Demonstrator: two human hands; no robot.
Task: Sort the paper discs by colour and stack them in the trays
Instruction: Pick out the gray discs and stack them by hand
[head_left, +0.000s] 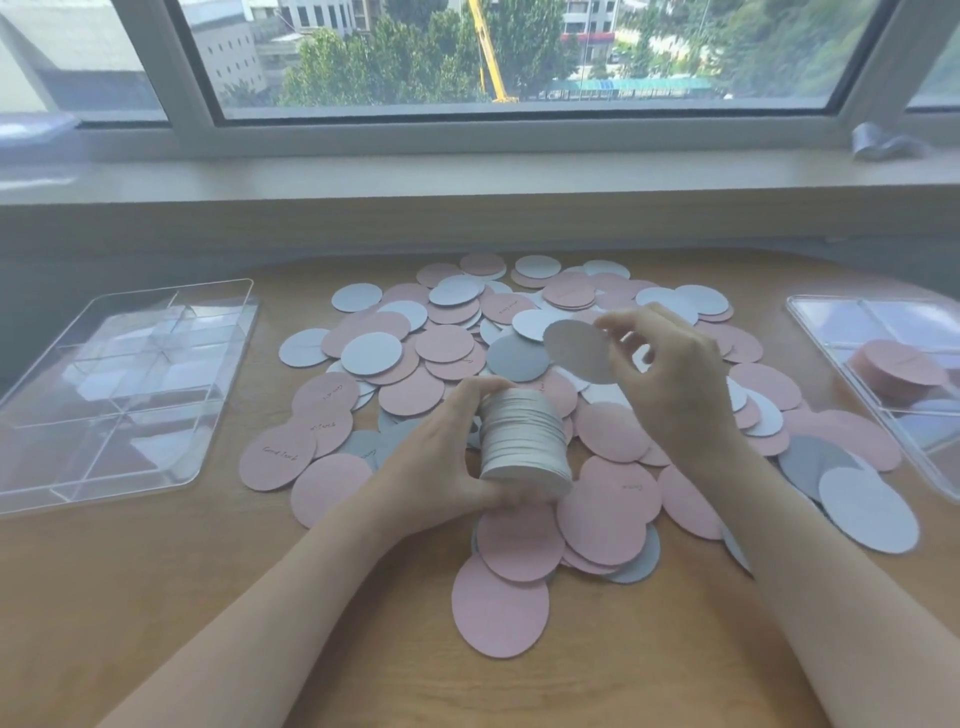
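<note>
A heap of pink, pale blue and grey paper discs (452, 343) covers the middle of the wooden table. My left hand (447, 467) grips a thick stack of pale discs (522, 441) just above the heap, the stack tilted on its side. Up and to the right of it, my right hand (670, 374) pinches a single pale disc (582, 349) by its edge and holds it in the air above the stack. A clear divided tray (31, 493) lies at the left with nothing in it. Another clear tray (810, 332) at the right edge holds a stack of pink discs (901, 366).
A window sill (467, 176) runs along the back of the table (156, 597), with a crumpled silver piece (883, 143) on it at the right. Loose discs reach close to the right tray. Bare wood shows near the front edge and between the left tray and the heap.
</note>
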